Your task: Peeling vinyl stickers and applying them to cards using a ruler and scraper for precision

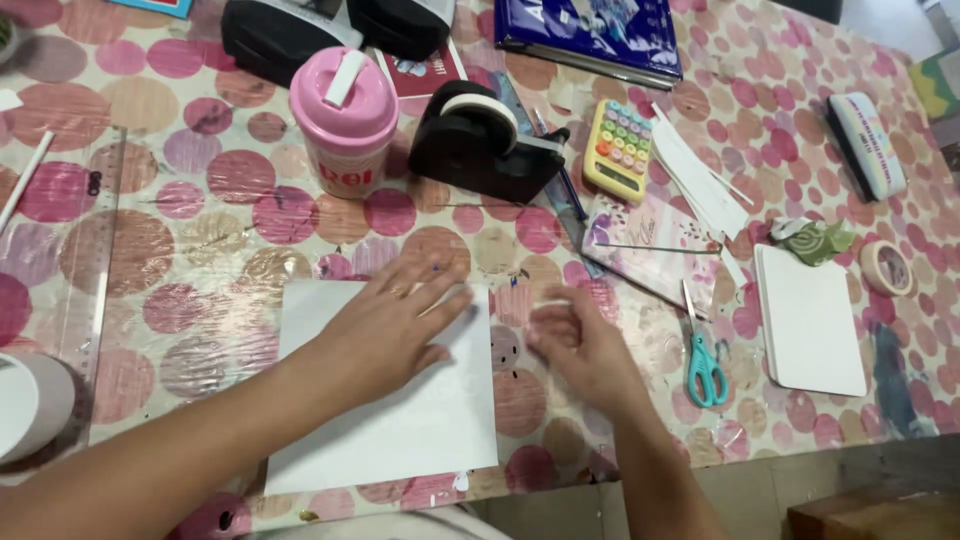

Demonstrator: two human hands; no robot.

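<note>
Covering nearly the whole view, your table wears a glossy cloth of pink, red and tan dots. On it, close to the near edge, lies the large white sheet of paper, flat and a little skewed. Your left hand rests on the sheet's upper part, palm down, fingers spread wide and flat, gripping nothing. Your right hand sits just beside the sheet's right edge; it is blurred, fingers loosely curled, and you cannot tell whether a small pale scrap at its fingertips is pinched or merely near.

Beyond your hands, at the far edge, lies a dark blue book. Well right of your right hand lies a stack of white cards. Left of the sheet, a long clear ruler runs toward you along the cloth. Behind the sheet stands a pink lidded cup, and just beside it, to its right, a black tape dispenser with a pale roll. Next comes a patterned notepad, then a yellow calculator with pastel keys. Near your right hand, between it and the cards, lie teal-handled scissors, blades pointing away from you. A small roll of tape sits near the right edge.
</note>
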